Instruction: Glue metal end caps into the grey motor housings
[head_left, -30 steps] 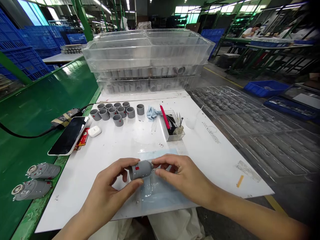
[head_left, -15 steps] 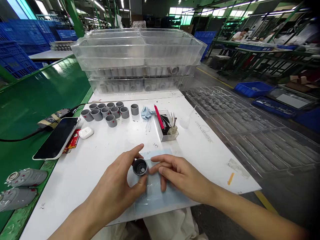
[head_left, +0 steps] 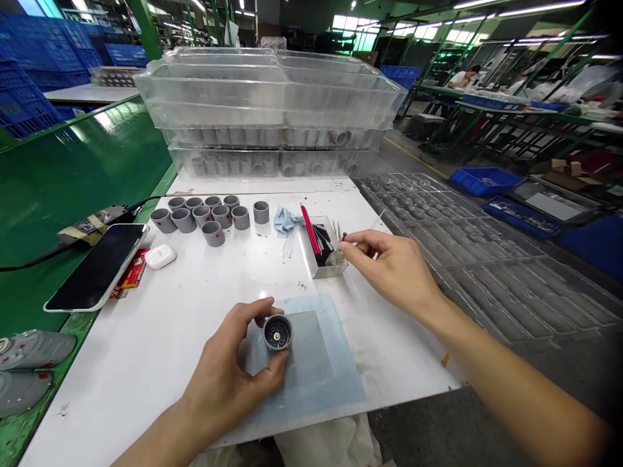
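Observation:
My left hand (head_left: 233, 363) is closed around a grey cylindrical cup (head_left: 278, 347), thumb and fingers on opposite sides. The cup's open end faces up, showing a dark inside with a small bright round part in the middle. Beneath it lies a light blue sheet (head_left: 343, 363) on the white table. My right hand (head_left: 389, 263) reaches over a small clear box (head_left: 325, 269), its thumb and fingertips pinched on a thin dark-tipped stick (head_left: 344, 237) by a little glass jar (head_left: 335, 257). A red pen-like tool (head_left: 310, 228) leans in the same box.
Several grey cups (head_left: 213, 234) stand at the back left, near a crumpled blue cloth (head_left: 286, 219). Stacked clear trays (head_left: 219, 97) rise behind. A phone (head_left: 97, 269) and white earphone case (head_left: 160, 256) lie on the left. Clear trays (head_left: 487, 253) cover the floor at right.
My right hand has left the cup's side and moved up and right to the stick by the jar. My left hand still holds the cup, its opening turned more upward.

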A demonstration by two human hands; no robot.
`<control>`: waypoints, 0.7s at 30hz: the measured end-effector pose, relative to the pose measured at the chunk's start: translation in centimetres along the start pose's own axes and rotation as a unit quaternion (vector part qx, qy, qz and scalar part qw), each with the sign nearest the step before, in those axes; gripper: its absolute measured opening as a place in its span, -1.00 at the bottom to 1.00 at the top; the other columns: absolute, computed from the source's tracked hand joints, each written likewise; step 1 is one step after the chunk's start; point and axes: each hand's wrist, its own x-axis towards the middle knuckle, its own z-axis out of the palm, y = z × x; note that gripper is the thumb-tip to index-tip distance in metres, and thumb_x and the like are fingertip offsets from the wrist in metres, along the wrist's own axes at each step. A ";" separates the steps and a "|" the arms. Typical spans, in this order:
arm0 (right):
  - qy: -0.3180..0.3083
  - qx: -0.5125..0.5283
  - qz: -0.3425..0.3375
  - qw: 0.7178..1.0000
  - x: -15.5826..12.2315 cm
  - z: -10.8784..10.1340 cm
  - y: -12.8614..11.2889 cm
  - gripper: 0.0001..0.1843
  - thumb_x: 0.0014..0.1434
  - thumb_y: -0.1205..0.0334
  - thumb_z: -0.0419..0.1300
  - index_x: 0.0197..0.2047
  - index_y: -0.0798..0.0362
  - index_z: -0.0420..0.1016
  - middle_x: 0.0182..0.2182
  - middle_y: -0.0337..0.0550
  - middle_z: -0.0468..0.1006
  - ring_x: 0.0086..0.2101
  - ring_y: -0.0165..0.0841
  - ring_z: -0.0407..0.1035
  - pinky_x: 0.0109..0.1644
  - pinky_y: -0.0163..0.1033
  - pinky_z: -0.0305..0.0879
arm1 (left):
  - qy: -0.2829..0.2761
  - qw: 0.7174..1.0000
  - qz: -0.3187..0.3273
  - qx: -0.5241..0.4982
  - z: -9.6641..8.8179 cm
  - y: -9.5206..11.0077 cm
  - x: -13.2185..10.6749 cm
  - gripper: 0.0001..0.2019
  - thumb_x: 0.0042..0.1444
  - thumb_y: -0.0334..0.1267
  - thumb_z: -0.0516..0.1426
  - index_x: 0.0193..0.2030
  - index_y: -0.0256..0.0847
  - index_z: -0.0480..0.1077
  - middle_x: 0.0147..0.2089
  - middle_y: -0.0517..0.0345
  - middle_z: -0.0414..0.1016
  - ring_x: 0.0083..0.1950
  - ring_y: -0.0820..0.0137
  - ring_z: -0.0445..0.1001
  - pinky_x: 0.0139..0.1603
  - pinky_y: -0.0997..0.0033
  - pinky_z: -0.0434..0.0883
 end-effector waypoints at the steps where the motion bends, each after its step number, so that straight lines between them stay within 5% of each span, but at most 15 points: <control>1: 0.007 -0.001 -0.006 1.000 0.3 -0.1 -0.1 -0.78 0.24 0.09 0.30 -0.19 0.04 0.69 -0.52 -0.27 0.54 -0.53 -0.43 0.31 -0.41 -0.28 0.22 | 0.000 1.000 0.001 -0.002 0.0 0.0 0.0 -0.43 0.17 -0.39 0.20 0.28 0.07 0.16 0.03 0.17 0.55 -0.07 0.30 0.46 -0.05 0.26 0.39; 4: 0.132 0.035 -0.044 0.990 0.4 -0.6 -0.9 -0.88 0.18 0.19 0.35 -0.30 0.04 0.70 -0.51 -0.25 0.57 -0.52 -0.42 0.36 -0.44 -0.29 0.24 | 0.002 1.000 0.006 -0.015 0.1 -0.1 0.1 -0.41 0.17 -0.41 0.20 0.28 0.06 0.15 0.03 0.18 0.54 -0.07 0.32 0.46 -0.04 0.28 0.39; 7: 0.309 0.079 -0.100 0.943 -0.3 -1.0 -2.4 -0.95 0.13 0.28 0.39 -0.33 0.06 0.69 -0.47 -0.19 0.62 -0.46 -0.34 0.46 -0.38 -0.23 0.32 | 0.001 0.999 0.001 -0.035 0.1 -0.1 0.2 -0.40 0.15 -0.43 0.21 0.28 0.07 0.16 0.04 0.19 0.53 -0.04 0.35 0.47 -0.03 0.30 0.37; 9: 0.356 0.121 -0.120 0.919 -1.4 -0.7 -3.7 -0.97 0.15 0.31 0.38 -0.31 0.02 0.69 -0.39 -0.17 0.67 -0.40 -0.30 0.51 -0.31 -0.18 0.40 | 0.001 0.999 -0.011 -0.044 0.1 -0.1 0.3 -0.40 0.14 -0.45 0.21 0.27 0.08 0.17 0.05 0.21 0.53 -0.03 0.37 0.47 -0.03 0.32 0.37; 11: 0.306 0.154 -0.140 0.929 -2.8 0.1 -5.0 -0.90 0.16 0.34 0.38 -0.25 -0.06 0.68 -0.36 -0.24 0.68 -0.38 -0.33 0.52 -0.31 -0.21 0.44 | 0.002 0.999 -0.023 -0.045 0.0 -0.1 0.3 -0.39 0.14 -0.45 0.21 0.27 0.10 0.17 0.04 0.24 0.54 -0.04 0.38 0.46 -0.03 0.32 0.36; 16: 0.050 0.201 -0.203 0.957 -5.1 3.3 -6.9 -0.86 0.19 0.42 0.30 -0.21 -0.01 0.59 -0.46 -0.29 0.61 -0.51 -0.46 0.41 -0.40 -0.31 0.41 | 0.012 0.998 -0.032 -0.045 0.0 -0.3 0.3 -0.37 0.14 -0.43 0.24 0.28 0.11 0.18 0.03 0.26 0.53 -0.06 0.37 0.45 -0.04 0.33 0.36; 21: -0.007 0.190 -0.243 0.951 -5.1 5.2 -6.5 -0.86 0.23 0.43 0.24 -0.20 0.03 0.59 -0.55 -0.29 0.51 -0.54 -0.46 0.35 -0.41 -0.31 0.36 | 0.018 0.998 -0.032 -0.058 0.1 -0.5 0.3 -0.37 0.13 -0.42 0.25 0.29 0.10 0.19 0.04 0.23 0.52 -0.08 0.36 0.46 -0.05 0.33 0.40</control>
